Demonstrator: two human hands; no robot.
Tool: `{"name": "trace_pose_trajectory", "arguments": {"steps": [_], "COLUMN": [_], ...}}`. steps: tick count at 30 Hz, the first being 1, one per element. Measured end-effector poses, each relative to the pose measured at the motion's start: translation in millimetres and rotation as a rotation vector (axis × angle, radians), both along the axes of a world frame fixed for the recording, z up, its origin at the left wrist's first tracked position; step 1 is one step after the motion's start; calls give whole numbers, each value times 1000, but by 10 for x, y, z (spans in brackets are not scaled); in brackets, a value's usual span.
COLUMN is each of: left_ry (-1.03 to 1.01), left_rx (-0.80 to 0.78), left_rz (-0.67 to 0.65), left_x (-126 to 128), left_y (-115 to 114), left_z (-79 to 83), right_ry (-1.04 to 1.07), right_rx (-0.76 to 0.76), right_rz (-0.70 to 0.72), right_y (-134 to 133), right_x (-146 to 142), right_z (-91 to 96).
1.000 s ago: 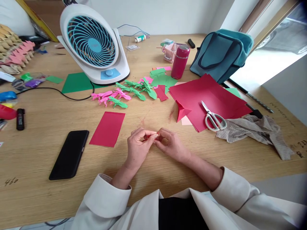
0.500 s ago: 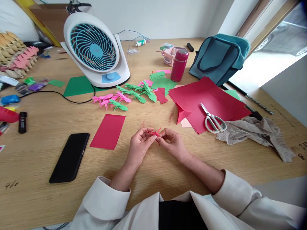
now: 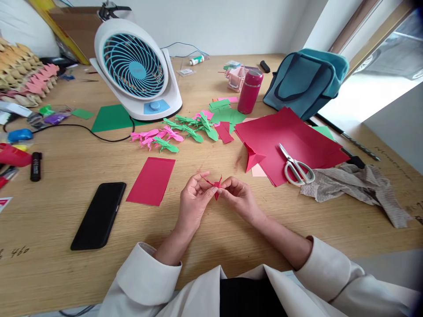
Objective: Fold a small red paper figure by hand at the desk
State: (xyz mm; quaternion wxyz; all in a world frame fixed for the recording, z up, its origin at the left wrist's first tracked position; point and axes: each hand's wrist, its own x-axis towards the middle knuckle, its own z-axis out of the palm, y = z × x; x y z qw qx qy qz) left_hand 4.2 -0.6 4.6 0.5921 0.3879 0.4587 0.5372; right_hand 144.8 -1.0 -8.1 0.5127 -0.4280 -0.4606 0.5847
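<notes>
Between my two hands is a small red folded paper figure (image 3: 217,185) with thin pointed limbs sticking out. My left hand (image 3: 195,198) pinches its left side, thumb against fingers. From the right, my right hand (image 3: 238,197) pinches the other side, the two thumbs nearly meeting at the middle. Fingertips cover part of the folds. Left of my hands lies a stack of red paper rectangles (image 3: 151,181). Beyond them sit several green folded paper figures (image 3: 207,127) and pink folded paper figures (image 3: 145,138).
White-handled scissors (image 3: 297,167) rest on large red paper sheets (image 3: 264,132) at the right, beside a crumpled cloth (image 3: 357,187). A black phone (image 3: 99,215) lies at the left. Farther back stand a fan (image 3: 137,70), a red flask (image 3: 250,92) and a teal bag (image 3: 304,83).
The red figure has turned slightly in my fingers, one point now facing down toward me. Both hands keep their pinch. The whole view has shifted a little.
</notes>
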Motion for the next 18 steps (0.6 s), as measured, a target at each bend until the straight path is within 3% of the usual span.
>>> {"name": "trace_pose_trajectory", "arguments": {"steps": [8,18], "left_ry": [-98,101], "left_rx": [-50,79], "left_rz": [-109,-32], "left_x": [-23,25], "left_y": [23,-6], "left_z": [-40,-87], "right_ry": [22,-22], "right_rx": [-29,41], "right_rz": [6,-49], "right_y": [-11,-7], "right_x": [31,29], "right_z": [15,-77]}}
